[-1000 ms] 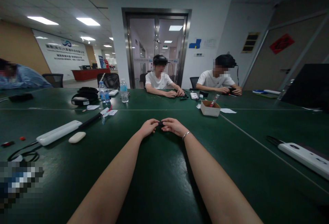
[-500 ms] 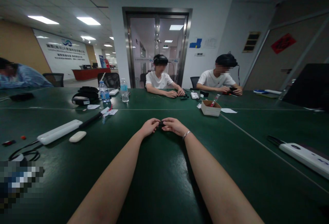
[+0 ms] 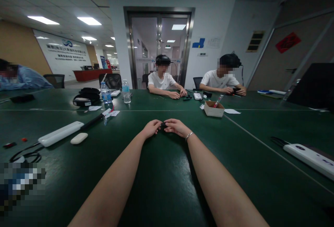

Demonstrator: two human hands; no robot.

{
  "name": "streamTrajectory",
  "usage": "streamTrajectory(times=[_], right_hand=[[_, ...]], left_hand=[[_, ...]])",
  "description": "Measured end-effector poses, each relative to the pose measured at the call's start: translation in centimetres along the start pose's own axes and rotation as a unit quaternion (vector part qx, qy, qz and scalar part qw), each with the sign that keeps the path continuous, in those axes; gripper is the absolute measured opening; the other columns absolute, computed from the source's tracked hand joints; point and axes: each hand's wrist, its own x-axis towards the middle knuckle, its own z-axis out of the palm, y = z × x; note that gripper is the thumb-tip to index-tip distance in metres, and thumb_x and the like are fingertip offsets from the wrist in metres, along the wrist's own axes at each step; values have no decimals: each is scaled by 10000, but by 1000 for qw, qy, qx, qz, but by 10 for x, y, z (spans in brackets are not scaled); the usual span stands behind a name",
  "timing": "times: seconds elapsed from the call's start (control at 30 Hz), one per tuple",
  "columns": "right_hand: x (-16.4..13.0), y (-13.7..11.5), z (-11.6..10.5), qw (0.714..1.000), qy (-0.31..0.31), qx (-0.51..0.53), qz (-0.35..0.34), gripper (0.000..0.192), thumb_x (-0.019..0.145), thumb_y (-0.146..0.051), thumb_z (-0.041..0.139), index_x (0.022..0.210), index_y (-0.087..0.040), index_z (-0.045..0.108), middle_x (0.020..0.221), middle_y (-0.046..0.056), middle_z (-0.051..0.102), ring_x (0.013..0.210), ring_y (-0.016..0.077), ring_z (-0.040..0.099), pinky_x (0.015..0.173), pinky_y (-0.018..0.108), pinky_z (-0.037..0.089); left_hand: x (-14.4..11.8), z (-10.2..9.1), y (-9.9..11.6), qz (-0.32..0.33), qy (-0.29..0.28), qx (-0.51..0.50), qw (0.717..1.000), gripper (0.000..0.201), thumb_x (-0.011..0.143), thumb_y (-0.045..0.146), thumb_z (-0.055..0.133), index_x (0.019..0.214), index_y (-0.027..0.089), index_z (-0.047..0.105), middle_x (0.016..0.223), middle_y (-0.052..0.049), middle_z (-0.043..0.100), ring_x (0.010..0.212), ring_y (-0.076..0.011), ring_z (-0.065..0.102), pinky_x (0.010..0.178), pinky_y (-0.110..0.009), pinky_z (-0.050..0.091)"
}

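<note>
Between my two hands, just above the green table, is a small black object; its kind is too small to make out. My left hand pinches its left side with the fingertips. From the other side my right hand, with a silver bracelet at the wrist, has its fingers closed on the same object. Both forearms reach forward across the table, and the fingers cover part of the black piece.
To the left lie a white power strip, an oval white object and water bottles. A small cardboard box stands ahead right. Another white device lies far right. Two people in white shirts sit opposite.
My hands stay in nearly the same place around the small black object, whose visible part shifts very slightly. The camera view moves only a little.
</note>
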Motion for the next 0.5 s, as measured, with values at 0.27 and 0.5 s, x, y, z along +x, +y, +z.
streamTrajectory(times=[0.27, 0.5], right_hand=[[2, 2, -1, 1000, 6, 3, -5, 164, 799, -57, 588, 956, -76, 546, 710, 80, 652, 624, 154, 667, 622, 237, 569], [0, 0, 0, 1000, 1, 5, 0, 139, 802, -60, 585, 936, -79, 552, 705, 76, 654, 611, 144, 665, 607, 220, 566]], left_hand=[[2, 0, -3, 12, 8, 5, 1000, 276, 842, 309, 410, 1006, 133, 545, 671, -1, 492, 474, -55, 418, 394, -146, 352], [3, 0, -4, 13, 4, -1, 1000, 284, 847, 290, 394, 1037, 134, 538, 696, -13, 520, 486, -56, 434, 414, -149, 370]])
